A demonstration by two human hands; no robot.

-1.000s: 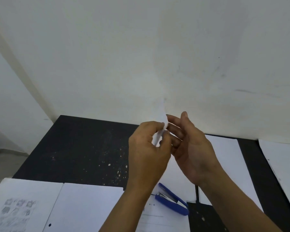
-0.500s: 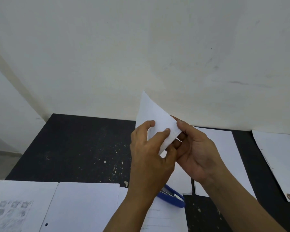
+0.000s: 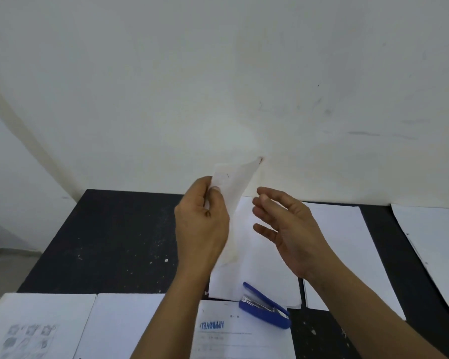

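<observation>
Paper [image 3: 234, 183] now in left hand [image 3: 201, 225] alone, right hand [image 3: 292, 229] off

Soft, fairly bright, even light washes the wall [image 3: 218, 73] above the grip, without glare. The pinched paper [image 3: 233, 182] looks blurred and faint. Straight edges bow toward the frame's borders, far from the grip.

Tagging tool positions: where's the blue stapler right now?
Head view, lower centre-right: the blue stapler lies on the black table, below the open right hand. It rests across a white sheet and the blue-stamped sheet.
</observation>
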